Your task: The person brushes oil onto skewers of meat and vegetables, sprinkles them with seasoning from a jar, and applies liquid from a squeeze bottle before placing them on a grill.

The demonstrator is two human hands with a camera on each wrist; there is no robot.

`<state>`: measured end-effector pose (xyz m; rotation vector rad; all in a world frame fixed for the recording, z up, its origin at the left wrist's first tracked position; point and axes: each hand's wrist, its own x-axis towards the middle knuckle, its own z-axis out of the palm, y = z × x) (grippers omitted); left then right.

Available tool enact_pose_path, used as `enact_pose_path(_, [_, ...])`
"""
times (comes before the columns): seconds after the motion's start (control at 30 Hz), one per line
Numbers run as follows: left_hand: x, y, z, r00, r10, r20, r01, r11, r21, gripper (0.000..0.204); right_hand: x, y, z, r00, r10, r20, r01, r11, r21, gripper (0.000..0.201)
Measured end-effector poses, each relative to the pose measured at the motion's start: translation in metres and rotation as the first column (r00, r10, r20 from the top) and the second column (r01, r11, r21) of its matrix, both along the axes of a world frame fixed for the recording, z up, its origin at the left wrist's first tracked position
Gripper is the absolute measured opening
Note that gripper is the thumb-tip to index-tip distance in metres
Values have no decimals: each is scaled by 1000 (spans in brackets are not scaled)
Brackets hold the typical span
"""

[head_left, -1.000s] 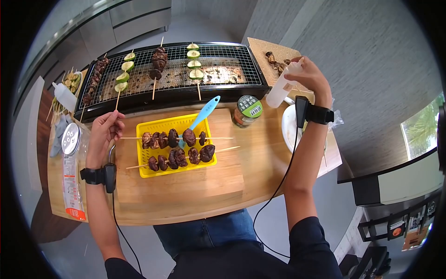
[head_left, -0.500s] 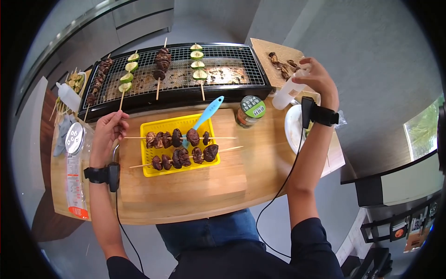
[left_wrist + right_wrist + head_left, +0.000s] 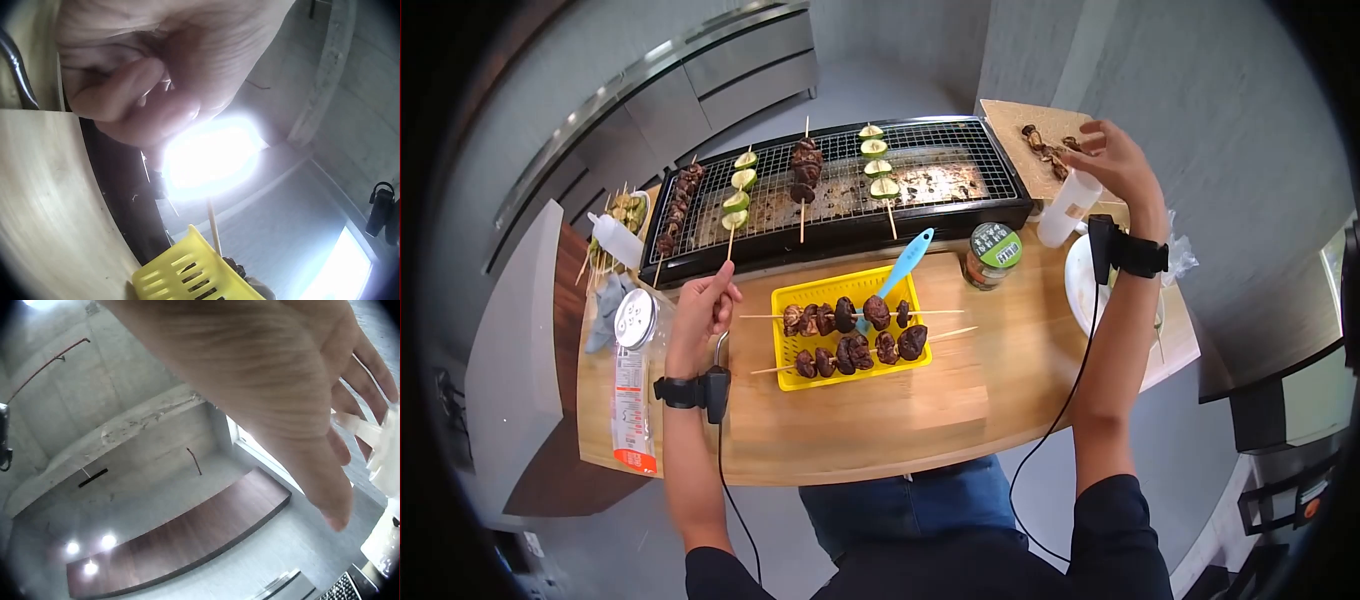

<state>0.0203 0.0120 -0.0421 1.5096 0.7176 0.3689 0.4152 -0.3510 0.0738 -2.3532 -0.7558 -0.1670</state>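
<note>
My left hand (image 3: 700,315) pinches the bare stick end of a zucchini skewer (image 3: 736,202), whose green slices lie on the wire grill (image 3: 940,150). In the left wrist view the fingers (image 3: 144,94) are curled, with glare beside them. At the right, a translucent squeeze bottle (image 3: 1068,212) stands by the grill's corner. My right hand (image 3: 1122,170) is just above it with fingers spread; the right wrist view shows the white nozzle (image 3: 382,450) beyond the opened fingers and thumb. Another zucchini skewer (image 3: 877,165) and two dark mushroom skewers (image 3: 805,165) also lie on the grill.
A yellow basket (image 3: 800,380) bears two mushroom skewers and a blue-handled brush (image 3: 910,262). Nearby stand a green-lidded jar (image 3: 994,255), a white bowl (image 3: 1082,290), a shaker (image 3: 635,320) and a second squeeze bottle (image 3: 617,240). Mushroom pieces (image 3: 1040,145) lie on a board.
My right hand has loosened from the squeeze bottle, its fingers now spread above it. The left hand keeps its pinch on the zucchini skewer. The head view has shifted, moving the scene rightward.
</note>
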Motion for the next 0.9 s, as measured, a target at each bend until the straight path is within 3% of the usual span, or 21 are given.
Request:
enact_pose_path(0.07, [-1, -2, 4, 1000, -26, -5, 26, 999, 19, 47, -6, 1, 2, 998, -14, 59, 11, 999, 45, 58])
enact_pose_path(0.13, [-2, -4, 11, 999, -41, -7, 42, 998, 52, 46, -18, 5, 6, 969, 12, 248, -39, 993, 107, 51])
enact_pose_path(0.17, [-4, -5, 15, 999, -40, -6, 40, 996, 76, 46, -23, 8, 5, 971, 0, 240, -28, 993, 115, 51])
enact_pose_path(0.23, [-6, -4, 21, 1000, -27, -12, 28, 993, 112, 43, -33, 20, 7, 913, 84, 400, -156, 976, 149, 45])
enact_pose_path(0.3, [-11, -7, 32, 1000, -6, -19, 9, 989, 148, 40, -48, 35, 7, 907, 115, 406, -197, 966, 166, 41])
enact_pose_path(0.4, [-25, -9, 48, 999, 21, -30, -6, 901, 433, 19, -68, 51, 7, 882, 424, 205, -442, 895, 53, 38])
enact_pose_path(0.43, [-32, -6, 50, 999, 19, -35, -2, 901, 434, 19, -72, 54, 4, 847, 500, 180, -507, 862, -3, 39])
enact_pose_path(0.5, [-43, -11, 67, 982, 147, 114, -186, 756, 628, 19, -80, 60, -2, 817, 549, 178, -536, 836, -118, 39])
enact_pose_path(0.53, [-51, -4, 68, 983, 148, 110, -184, 755, 629, 19, -81, 62, -4, 817, 549, 176, -537, 836, -114, 39])
enact_pose_path(0.6, [-69, 13, 72, 954, 258, 153, -274, 543, 793, 39, -83, 65, -9, 779, 597, 190, -585, 802, -123, 39])
enact_pose_path(0.63, [-75, 18, 72, 953, 261, 150, -274, 541, 795, 39, -83, 65, -9, 777, 600, 189, -588, 800, -120, 39])
enact_pose_path(0.7, [-88, 24, 72, 936, 348, 41, -181, 378, 908, 62, -84, 66, -9, 782, 596, 181, -584, 803, -121, 39])
enact_pose_path(0.73, [-96, 24, 71, 930, 362, -64, -103, 423, 900, 83, -84, 66, -10, 778, 601, 180, -590, 799, -117, 39])
enact_pose_path(0.77, [-101, 24, 68, 928, 366, -68, -99, 420, 902, 83, -82, 66, -10, 775, 608, 175, -597, 794, -113, 40])
enact_pose_path(0.87, [-111, 30, 46, 936, 292, -197, 0, 560, 829, 95, -84, 64, -11, 781, 604, 160, -594, 797, -110, 40])
enact_pose_path(0.9, [-112, 34, 38, 936, 290, -201, 5, 560, 829, 95, -86, 64, -10, 785, 598, 158, -586, 801, -119, 40])
